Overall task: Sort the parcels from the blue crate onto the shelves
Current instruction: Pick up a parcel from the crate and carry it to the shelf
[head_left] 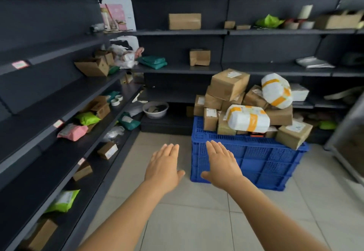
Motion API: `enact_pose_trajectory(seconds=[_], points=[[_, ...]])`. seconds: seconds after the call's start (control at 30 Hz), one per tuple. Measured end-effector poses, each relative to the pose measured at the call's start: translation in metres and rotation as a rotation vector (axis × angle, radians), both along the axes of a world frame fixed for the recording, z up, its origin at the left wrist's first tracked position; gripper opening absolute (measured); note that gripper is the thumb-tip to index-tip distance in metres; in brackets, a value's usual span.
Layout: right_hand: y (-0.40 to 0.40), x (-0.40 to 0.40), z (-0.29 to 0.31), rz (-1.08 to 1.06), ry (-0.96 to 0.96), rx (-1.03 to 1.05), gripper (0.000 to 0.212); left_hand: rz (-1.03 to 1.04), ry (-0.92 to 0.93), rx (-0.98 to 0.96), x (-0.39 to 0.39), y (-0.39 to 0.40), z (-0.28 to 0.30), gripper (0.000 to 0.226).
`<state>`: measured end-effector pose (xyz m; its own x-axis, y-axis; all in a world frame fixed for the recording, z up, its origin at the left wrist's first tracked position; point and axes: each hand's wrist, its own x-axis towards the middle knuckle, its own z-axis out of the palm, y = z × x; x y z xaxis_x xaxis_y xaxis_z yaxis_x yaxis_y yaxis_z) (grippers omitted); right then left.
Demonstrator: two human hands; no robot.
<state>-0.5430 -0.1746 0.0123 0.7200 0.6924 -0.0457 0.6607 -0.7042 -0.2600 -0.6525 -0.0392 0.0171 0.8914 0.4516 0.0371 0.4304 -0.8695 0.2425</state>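
A blue plastic crate (256,162) stands on the tiled floor, heaped with several brown cardboard parcels (229,84). Among them lie two white parcels wrapped with orange tape, one (248,118) lying flat and one (276,90) higher at the right. A box (293,135) leans over the crate's right rim. My left hand (164,167) and my right hand (221,164) are stretched forward, palms down, fingers straight, holding nothing. The right hand hovers in front of the crate's near left corner; the left hand is over bare floor to its left.
Dark metal shelves (177,67) line the left wall and the back wall. They carry scattered boxes, green and pink mailer bags (72,132), and tape rolls. A white bowl (155,109) sits on the low back shelf. A grey frame stands at the far right.
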Motion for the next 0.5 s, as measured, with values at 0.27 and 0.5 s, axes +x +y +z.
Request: enact_pose_trajectory(seconds=[0.27,0.5], points=[[0.006,0.105,0.001,-0.151,-0.006,-0.027,0.096,-0.181,-0.06,-0.01,0.13,0.02,-0.001,0.08],[0.007,0.183,0.002,-0.306,0.018,0.013,0.092,-0.326,-0.052,-0.037,0.238,0.036,-0.008,0.077]])
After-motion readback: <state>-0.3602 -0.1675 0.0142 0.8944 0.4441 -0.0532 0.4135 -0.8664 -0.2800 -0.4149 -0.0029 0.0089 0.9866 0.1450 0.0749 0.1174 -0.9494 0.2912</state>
